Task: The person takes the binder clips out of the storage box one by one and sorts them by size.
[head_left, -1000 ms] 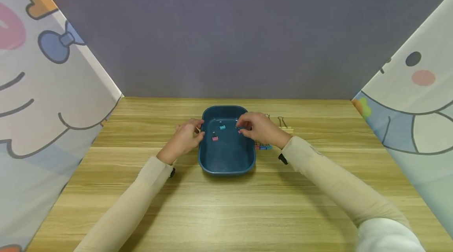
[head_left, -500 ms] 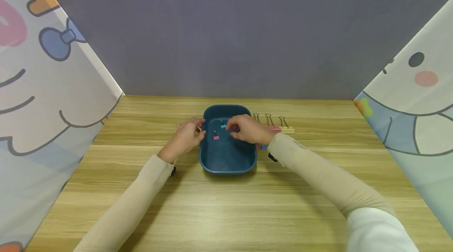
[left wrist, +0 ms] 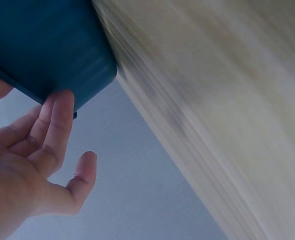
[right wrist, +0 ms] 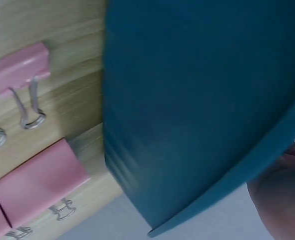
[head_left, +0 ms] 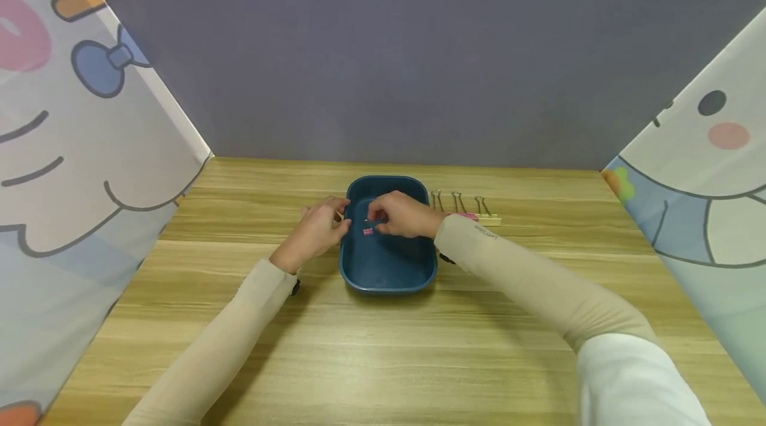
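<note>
A dark blue tray [head_left: 389, 292] stands on the table. My left hand [head_left: 320, 230] rests at its left rim; in the left wrist view its fingers [left wrist: 57, 120] touch the outer wall, the little finger held away. Inside the tray, my right hand [head_left: 403, 214] reaches down with fingers bent and thumb slightly apart. Just left of its fingertips lies a small pink binder clip [head_left: 368, 231]. The right hand covers the spot where a teal clip lay; I cannot tell whether it holds a clip. The right wrist view shows only part of that hand [right wrist: 280, 195] past the rim.
Beyond the tray's right side stand larger binder clips: a yellow one [head_left: 491, 220] and pink ones [right wrist: 40, 182], handles pointing away. A smaller pink clip [right wrist: 20, 67] sits nearer, beside a bit of blue. A grey wall [head_left: 383, 80] rises behind the wooden table [head_left: 359, 359].
My right hand has moved left inside the tray, from a small pink clip near the right side to over the teal clip, now hidden. The left hand stays at the rim.
</note>
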Demonstrator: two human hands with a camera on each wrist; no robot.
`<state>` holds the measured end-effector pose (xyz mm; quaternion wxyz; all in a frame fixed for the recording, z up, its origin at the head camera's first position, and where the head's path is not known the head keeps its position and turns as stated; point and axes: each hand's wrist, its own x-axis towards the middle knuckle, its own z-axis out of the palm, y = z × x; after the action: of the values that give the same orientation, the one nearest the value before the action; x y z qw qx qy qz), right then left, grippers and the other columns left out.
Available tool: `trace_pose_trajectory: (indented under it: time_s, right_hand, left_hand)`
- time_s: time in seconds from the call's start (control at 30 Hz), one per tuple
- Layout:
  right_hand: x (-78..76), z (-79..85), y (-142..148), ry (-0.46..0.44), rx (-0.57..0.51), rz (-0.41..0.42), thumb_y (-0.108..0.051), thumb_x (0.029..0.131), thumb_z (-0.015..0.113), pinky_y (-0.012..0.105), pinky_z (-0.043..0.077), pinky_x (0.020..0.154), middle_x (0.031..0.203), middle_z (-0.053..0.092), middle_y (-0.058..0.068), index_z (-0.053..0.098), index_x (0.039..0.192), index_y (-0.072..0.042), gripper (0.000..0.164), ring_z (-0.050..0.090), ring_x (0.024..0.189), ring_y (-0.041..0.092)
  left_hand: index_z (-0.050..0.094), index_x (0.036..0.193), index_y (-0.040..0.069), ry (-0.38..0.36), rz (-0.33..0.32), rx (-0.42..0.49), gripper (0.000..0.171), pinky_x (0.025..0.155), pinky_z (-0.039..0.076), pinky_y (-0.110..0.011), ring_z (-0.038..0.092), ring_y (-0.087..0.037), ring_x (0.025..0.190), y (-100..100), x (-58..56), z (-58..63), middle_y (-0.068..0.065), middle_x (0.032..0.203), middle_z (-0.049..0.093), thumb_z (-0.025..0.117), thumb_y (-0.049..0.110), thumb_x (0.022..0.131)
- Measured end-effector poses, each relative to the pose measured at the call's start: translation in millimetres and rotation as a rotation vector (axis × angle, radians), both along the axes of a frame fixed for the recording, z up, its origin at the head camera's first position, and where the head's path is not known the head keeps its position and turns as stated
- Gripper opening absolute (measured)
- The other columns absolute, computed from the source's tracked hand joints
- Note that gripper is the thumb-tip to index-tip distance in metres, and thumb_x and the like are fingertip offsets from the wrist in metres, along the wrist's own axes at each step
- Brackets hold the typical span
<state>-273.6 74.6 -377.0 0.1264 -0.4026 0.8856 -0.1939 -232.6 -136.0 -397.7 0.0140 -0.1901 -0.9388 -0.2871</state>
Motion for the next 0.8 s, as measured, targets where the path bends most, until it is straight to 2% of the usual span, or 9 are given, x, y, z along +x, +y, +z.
trace_pose_trajectory:
  time_s: [0.23, 0.8]
  right_hand:
    - [-7.1, -6.5, -11, -0.032, 0.074, 0.009, -0.007, 0.085, 0.07, 0.027, 0.048, 0.074, 0.091, 0.063, -0.003, 0.067, 0.097, -0.01, 0.013, 0.058, 0.083, 0.01]
    - [-15.5, -17.9, -19, -0.047, 0.15, 0.003, -0.008, 0.086, 0.068, 0.024, 0.048, 0.073, 0.09, 0.064, -0.005, 0.069, 0.095, -0.013, 0.011, 0.059, 0.081, 0.007]
  left_hand:
    - [0.053, 0.129, -0.004, 0.002, -0.01, -0.009, 0.043, 0.075, 0.029, -0.045, 0.06, -0.021, 0.092, -1, -0.3, -0.6, -0.012, 0.108, 0.059, 0.062, 0.013, 0.09]
    - [0.054, 0.128, -0.003, 0.007, -0.004, -0.008, 0.042, 0.076, 0.029, -0.043, 0.059, -0.02, 0.09, 1, 0.3, 0.3, -0.012, 0.107, 0.059, 0.062, 0.014, 0.091]
